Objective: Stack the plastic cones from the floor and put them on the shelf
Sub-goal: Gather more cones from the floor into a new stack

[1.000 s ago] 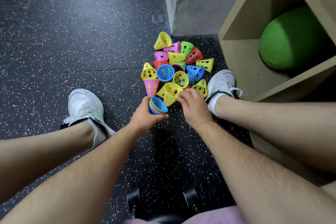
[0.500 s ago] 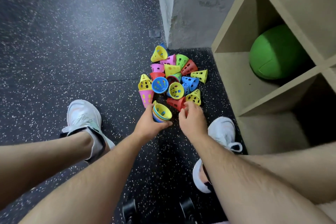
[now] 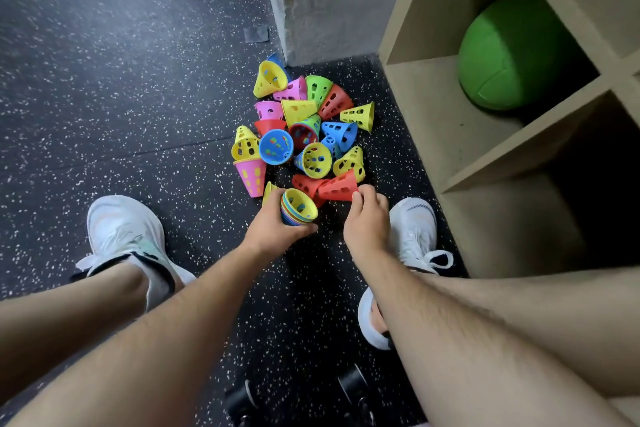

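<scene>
Several perforated plastic cones [image 3: 304,135] in yellow, pink, blue, green and red lie in a heap on the dark speckled floor. My left hand [image 3: 273,230] grips a nested stack of cones [image 3: 298,208], its wide end up and a yellow cone on top. My right hand [image 3: 367,218] pinches the rim of a red cone [image 3: 337,187] lying on its side at the near edge of the heap. The wooden cube shelf [image 3: 433,114] stands at the right.
A green ball [image 3: 512,48] fills the upper shelf compartment; the lower compartment is dark. A grey wall corner [image 3: 311,0] rises behind the heap. My white shoes [image 3: 121,232] flank my hands. Two black chair wheels [image 3: 242,402] show at the bottom edge.
The yellow cone went from my right hand onto the stack in my left. My right hand then moved to the red cone and took its rim. My right foot drew back.
</scene>
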A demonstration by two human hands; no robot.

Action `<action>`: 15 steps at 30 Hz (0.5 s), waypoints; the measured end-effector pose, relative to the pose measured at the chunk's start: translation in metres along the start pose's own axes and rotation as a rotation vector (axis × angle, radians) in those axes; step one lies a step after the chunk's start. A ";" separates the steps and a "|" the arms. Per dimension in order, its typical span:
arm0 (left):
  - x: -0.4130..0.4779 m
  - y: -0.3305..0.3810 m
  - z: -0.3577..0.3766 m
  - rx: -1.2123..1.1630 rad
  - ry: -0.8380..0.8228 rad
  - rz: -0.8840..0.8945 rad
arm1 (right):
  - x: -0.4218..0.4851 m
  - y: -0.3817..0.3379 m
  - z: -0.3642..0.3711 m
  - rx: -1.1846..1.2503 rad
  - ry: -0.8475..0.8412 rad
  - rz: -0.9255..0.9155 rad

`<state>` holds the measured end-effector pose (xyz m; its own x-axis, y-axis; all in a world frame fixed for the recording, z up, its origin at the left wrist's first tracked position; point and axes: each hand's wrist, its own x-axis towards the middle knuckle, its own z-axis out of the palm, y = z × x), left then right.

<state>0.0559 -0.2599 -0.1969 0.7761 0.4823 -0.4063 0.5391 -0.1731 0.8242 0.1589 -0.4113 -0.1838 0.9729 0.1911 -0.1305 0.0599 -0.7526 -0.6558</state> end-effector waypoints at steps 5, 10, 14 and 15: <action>-0.001 0.009 0.007 -0.002 0.008 0.011 | -0.005 0.002 -0.013 0.005 -0.071 -0.339; -0.010 0.011 0.006 0.003 0.044 0.051 | -0.020 -0.012 -0.013 0.009 -0.295 -0.500; -0.024 0.000 -0.002 -0.020 0.059 0.047 | -0.025 -0.022 -0.002 0.101 -0.354 -0.262; -0.028 -0.006 -0.004 -0.044 0.069 0.038 | -0.024 -0.023 0.003 0.104 -0.309 -0.207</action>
<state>0.0299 -0.2693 -0.1889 0.7704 0.5341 -0.3480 0.4940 -0.1550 0.8556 0.1338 -0.3966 -0.1683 0.8284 0.5253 -0.1947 0.2097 -0.6130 -0.7617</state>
